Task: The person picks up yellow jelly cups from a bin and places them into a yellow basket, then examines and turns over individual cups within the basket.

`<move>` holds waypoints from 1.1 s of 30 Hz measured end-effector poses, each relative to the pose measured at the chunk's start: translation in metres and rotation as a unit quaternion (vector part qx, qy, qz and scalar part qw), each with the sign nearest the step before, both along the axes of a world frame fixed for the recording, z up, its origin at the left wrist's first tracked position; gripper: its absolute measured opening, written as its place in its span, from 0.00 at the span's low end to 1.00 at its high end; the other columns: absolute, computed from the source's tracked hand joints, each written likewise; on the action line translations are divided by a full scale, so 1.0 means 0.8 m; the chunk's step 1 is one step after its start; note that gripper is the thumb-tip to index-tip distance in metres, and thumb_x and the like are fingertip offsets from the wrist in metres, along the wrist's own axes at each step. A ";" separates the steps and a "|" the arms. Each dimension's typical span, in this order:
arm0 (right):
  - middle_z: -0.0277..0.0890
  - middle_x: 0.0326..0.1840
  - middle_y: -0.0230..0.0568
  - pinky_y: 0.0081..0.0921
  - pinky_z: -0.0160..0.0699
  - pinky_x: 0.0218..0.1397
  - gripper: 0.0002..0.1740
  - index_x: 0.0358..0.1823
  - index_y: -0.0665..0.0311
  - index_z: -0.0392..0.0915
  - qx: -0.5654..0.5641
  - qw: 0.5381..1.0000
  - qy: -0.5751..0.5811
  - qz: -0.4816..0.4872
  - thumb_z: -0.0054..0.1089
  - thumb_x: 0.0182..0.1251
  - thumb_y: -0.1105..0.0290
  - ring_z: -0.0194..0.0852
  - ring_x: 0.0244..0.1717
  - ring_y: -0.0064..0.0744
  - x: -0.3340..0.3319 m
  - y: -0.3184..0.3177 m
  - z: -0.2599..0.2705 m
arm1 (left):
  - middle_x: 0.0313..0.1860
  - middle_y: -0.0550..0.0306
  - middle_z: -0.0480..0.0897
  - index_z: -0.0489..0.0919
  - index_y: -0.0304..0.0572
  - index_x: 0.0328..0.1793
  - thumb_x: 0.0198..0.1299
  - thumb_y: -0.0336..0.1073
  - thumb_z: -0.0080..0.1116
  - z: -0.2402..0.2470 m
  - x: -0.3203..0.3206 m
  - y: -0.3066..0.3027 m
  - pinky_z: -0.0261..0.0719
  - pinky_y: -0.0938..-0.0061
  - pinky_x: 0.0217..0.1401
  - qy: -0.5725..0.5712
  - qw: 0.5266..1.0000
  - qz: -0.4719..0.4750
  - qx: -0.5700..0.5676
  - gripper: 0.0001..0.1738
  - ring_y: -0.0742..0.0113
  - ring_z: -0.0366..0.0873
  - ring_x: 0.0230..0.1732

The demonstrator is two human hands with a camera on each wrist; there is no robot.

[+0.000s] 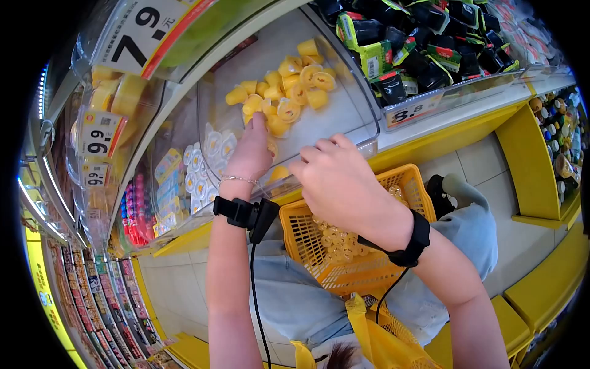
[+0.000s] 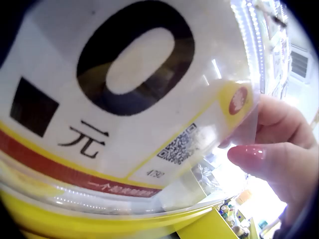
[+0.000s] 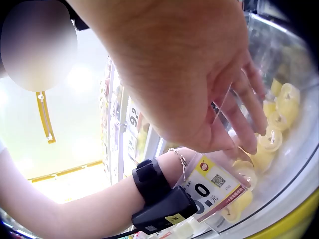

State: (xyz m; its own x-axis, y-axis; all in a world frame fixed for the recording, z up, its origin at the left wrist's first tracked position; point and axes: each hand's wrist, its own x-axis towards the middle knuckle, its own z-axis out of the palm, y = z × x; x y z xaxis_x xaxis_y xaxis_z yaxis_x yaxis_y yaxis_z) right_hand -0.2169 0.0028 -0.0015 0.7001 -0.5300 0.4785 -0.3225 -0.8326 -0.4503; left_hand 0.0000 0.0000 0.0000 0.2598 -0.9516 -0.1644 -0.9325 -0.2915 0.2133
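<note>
In the head view, my left hand [image 1: 251, 150] reaches over the front wall of a clear plastic bin [image 1: 353, 132], fingers extended at a pile of yellow jelly cups [image 1: 289, 111]. Its thumb shows straight beside a price tag [image 2: 134, 99] in the left wrist view; its fingertips are partly hidden. My right hand [image 1: 341, 181] hovers by the bin's front edge, above a yellow-orange basket [image 1: 295, 227]. Loosely bent fingers [image 3: 241, 114] of that hand hang before the yellow cups in the right wrist view, with nothing visible held. Small pale-yellow round packs [image 1: 341, 246] lie inside the basket, on the person's lap.
Black cups in green packaging [image 1: 424, 49] fill the neighbouring bin at right. White-lidded cups [image 1: 200, 166] lie left of the yellow pile. Shelf price signs [image 1: 144, 37] overhang the left side. A yellow shelf base [image 1: 455, 132] runs beneath the bins.
</note>
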 end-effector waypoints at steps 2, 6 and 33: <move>0.79 0.32 0.39 0.32 0.67 0.48 0.09 0.34 0.62 0.81 -0.004 1.000 -0.008 0.001 0.59 0.49 0.74 0.78 0.38 0.38 0.000 -0.003 -0.002 | 0.55 0.44 0.75 0.61 0.40 0.61 0.46 0.21 0.68 0.006 -0.004 0.003 0.72 0.61 0.63 0.009 1.000 -0.023 0.009 0.37 0.50 0.73 0.60; 0.78 0.35 0.44 0.35 0.69 0.48 0.12 0.37 0.65 0.79 0.024 0.996 -0.080 0.001 0.58 0.49 0.76 0.78 0.38 0.42 0.004 -0.001 0.004 | 0.52 0.43 0.75 0.62 0.41 0.59 0.49 0.20 0.66 0.019 0.001 0.024 0.74 0.62 0.56 0.075 0.994 -0.062 -0.055 0.33 0.44 0.75 0.57; 0.70 0.45 0.36 0.18 0.78 0.35 0.21 0.51 0.63 0.81 0.229 0.926 -0.286 0.091 0.72 0.54 0.75 0.75 0.38 0.25 0.006 -0.011 0.013 | 0.53 0.48 0.72 0.73 0.33 0.51 0.71 0.38 0.50 0.029 -0.051 0.224 0.86 0.52 0.48 0.543 0.805 -0.020 -0.238 0.14 0.38 0.79 0.53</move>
